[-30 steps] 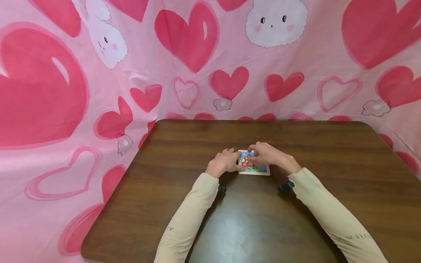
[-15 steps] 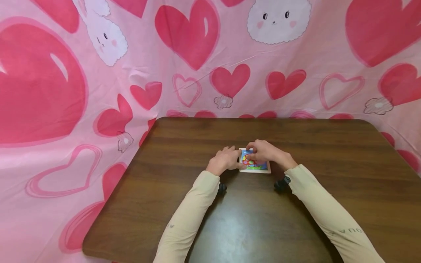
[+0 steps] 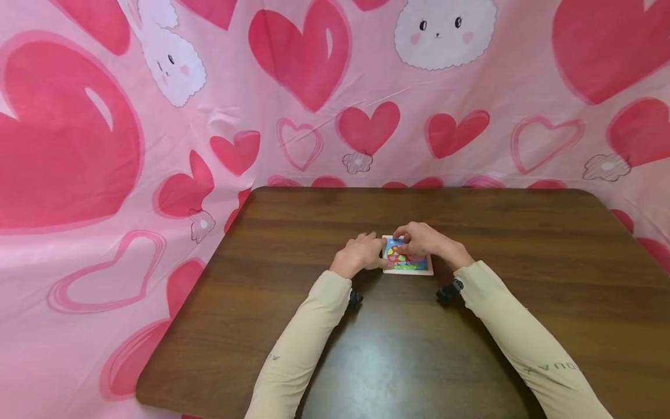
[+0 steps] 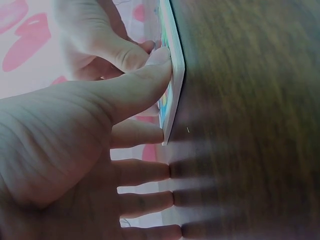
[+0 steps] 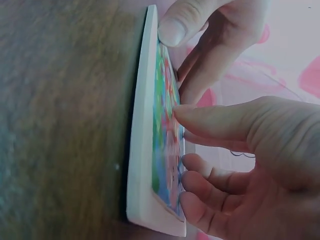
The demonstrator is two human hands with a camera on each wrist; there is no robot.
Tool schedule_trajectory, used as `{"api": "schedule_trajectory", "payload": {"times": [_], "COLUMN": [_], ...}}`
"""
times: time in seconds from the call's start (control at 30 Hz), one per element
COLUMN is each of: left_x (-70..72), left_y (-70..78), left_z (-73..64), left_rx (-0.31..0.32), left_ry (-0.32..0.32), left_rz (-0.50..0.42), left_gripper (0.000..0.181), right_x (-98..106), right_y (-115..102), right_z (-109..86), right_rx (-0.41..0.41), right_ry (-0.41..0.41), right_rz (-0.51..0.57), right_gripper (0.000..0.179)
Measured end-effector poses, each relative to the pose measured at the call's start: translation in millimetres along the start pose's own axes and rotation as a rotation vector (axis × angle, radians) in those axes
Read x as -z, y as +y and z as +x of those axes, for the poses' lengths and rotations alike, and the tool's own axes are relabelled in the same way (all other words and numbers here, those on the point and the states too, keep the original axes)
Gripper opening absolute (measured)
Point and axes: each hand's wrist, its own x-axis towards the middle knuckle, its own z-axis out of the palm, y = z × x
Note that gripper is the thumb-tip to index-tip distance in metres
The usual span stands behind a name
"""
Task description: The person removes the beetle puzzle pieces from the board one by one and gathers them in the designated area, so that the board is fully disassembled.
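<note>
A small flat picture board with a pale rim lies on the table, printed with a red mushroom-like shape on blue and green. At its left edge is my left hand, thumb on the board's near rim. The other left fingers are fairly straight, several tips touching the tabletop. My right hand is over the board's right part and hides some of the picture. Its thumb touches the picture, while the other fingers bend with their tips at the face or far side. Whether they pinch a loose piece is unclear.
The board lies on a brown wood-grain table with rounded corners. Behind it and to the left hangs a pink cloth with hearts and rabbit faces. Dark wrist cameras sit under both cuffs.
Both hands stay at the board with hardly any change. The right hand and forearm shift slightly left over the picture. The whole view drifts a little.
</note>
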Motion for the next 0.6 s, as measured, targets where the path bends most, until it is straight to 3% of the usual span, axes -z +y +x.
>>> {"api": "schedule_trajectory", "payload": {"times": [0.27, 0.6], "left_x": [0.6, 0.7], "left_y": [2.1, 0.6], "left_z": [0.7, -2.5], "left_rx": [0.002, -0.009], "left_ry": [-0.021, -0.006], "left_rz": [-0.003, 0.006], "left_gripper": [0.071, 0.068], "right_x": [-0.9, -2.9], "right_y": [-2.9, -2.7], "right_z": [-0.1, 2.9], "right_rx": [-0.020, 0.072], "right_ry": [0.006, 0.020], "right_rz": [-0.040, -0.053], "right_gripper": [0.039, 0.025]}}
